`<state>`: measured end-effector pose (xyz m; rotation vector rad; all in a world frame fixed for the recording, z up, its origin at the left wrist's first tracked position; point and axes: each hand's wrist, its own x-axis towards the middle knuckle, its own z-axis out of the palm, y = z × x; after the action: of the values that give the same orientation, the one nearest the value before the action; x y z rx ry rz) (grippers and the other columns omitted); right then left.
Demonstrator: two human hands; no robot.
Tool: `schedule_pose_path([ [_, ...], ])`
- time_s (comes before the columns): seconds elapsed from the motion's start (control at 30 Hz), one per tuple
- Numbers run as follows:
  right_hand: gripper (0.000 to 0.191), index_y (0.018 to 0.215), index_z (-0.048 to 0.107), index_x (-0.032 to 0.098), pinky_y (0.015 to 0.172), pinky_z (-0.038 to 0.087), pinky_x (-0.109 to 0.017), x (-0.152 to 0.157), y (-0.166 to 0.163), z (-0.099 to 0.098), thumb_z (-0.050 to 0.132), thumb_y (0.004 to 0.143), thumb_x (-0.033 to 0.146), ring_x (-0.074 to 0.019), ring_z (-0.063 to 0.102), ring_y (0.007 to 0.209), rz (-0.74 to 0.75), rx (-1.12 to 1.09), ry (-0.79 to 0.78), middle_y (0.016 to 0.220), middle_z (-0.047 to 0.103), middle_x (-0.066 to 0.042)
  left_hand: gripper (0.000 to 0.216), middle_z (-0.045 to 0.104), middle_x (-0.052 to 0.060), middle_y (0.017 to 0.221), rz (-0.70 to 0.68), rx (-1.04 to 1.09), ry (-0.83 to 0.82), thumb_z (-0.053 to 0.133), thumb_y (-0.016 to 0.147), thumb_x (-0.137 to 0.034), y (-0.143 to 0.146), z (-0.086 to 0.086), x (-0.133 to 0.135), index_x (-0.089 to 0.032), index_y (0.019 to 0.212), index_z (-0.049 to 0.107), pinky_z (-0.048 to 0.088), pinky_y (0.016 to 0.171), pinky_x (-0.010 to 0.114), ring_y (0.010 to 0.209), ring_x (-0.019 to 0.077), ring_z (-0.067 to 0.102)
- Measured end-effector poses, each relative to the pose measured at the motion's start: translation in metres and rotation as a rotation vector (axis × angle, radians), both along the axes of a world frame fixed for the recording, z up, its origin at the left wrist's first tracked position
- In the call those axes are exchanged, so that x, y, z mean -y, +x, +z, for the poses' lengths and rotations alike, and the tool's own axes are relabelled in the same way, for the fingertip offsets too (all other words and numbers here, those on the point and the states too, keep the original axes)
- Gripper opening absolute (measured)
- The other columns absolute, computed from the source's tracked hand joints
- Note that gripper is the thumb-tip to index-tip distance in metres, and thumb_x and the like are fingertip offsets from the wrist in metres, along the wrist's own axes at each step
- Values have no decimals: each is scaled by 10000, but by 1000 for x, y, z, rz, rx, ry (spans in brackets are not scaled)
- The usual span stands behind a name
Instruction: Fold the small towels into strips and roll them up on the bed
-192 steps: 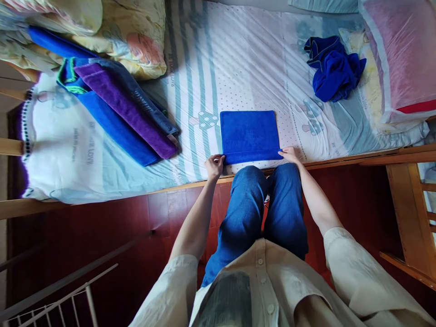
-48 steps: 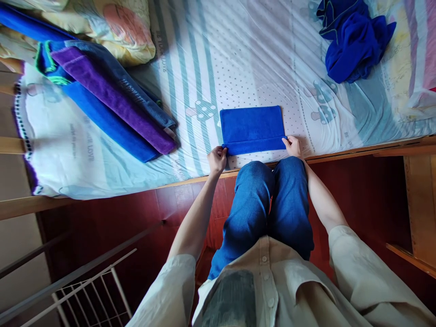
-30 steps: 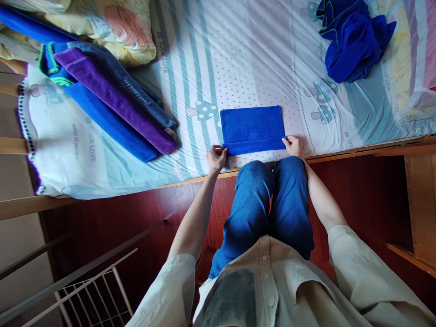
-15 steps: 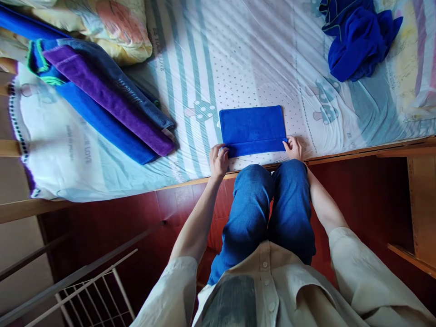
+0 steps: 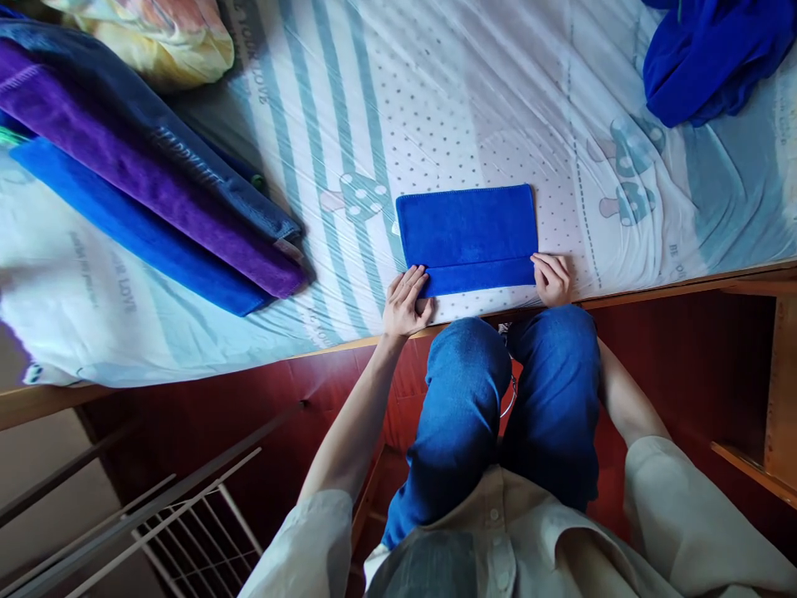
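A blue towel (image 5: 466,223), folded into a flat rectangle, lies on the bed close to its near edge. A narrow strip along its near side is turned over, with a crease running across. My left hand (image 5: 406,303) rests on the towel's near left corner, fingers stretched out and the thumb apart. At the near right corner, my right hand (image 5: 551,278) has its fingers curled and pinched on the end of the turned strip. The fingertips of the right hand are partly hidden.
Rolled or long-folded purple (image 5: 155,174), blue (image 5: 143,228) and dark blue towels (image 5: 199,158) lie at the left, beside a yellow patterned pillow (image 5: 180,50). A crumpled blue cloth (image 5: 710,66) sits far right. Below left stands a white metal rack (image 5: 199,531).
My left hand has gone from curled fingers at the corner to lying flatter on the towel. The right hand stays at the right corner. The view has come slightly closer.
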<state>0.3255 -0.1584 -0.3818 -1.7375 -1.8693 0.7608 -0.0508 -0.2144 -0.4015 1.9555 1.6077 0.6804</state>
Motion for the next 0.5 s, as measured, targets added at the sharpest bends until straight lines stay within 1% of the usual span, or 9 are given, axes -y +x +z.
schedule_pose_path([
  [0.1, 490, 1321, 756, 205, 1203, 456, -528, 1, 0, 7, 517, 1014, 503, -372, 612, 1309, 37, 28, -22, 1340, 724, -161, 583, 619, 149, 1538, 28, -3, -25, 579, 916, -461, 1, 1, -2, -203, 1436, 635, 332, 1299, 549, 1533, 339, 483],
  [0.17, 559, 1358, 734, 184, 1217, 445, -517, 2, 0, 9, 581, 973, 559, -387, 596, 1329, 73, 50, -12, 1386, 697, -170, 575, 628, 141, 1529, 43, 6, -35, 576, 908, -439, 2, 2, -4, -206, 1430, 638, 343, 1295, 542, 1526, 333, 493],
  [0.3, 707, 1420, 695, 170, 1223, 439, -512, 5, 2, 5, 692, 879, 625, -404, 593, 1328, 132, 92, 52, 1437, 659, -166, 516, 654, 123, 1501, 69, 51, -46, 558, 909, -381, 2, 5, -8, -219, 1387, 661, 374, 1277, 532, 1505, 318, 517],
  [0.37, 696, 1438, 683, 178, 1216, 446, -510, 5, 3, 3, 704, 871, 580, -395, 600, 1320, 131, 104, 73, 1434, 662, -151, 472, 674, 116, 1474, 90, 77, -59, 538, 914, -343, 1, 7, -11, -220, 1346, 685, 394, 1266, 529, 1493, 308, 530],
  [0.5, 512, 1363, 730, 195, 1177, 484, -494, 1, 6, 3, 652, 894, 385, -357, 627, 1285, 122, 76, 81, 1378, 705, -129, 422, 716, 108, 1405, 114, 120, -81, 499, 921, -299, -1, 11, -17, -211, 1270, 719, 435, 1241, 512, 1456, 285, 564],
])
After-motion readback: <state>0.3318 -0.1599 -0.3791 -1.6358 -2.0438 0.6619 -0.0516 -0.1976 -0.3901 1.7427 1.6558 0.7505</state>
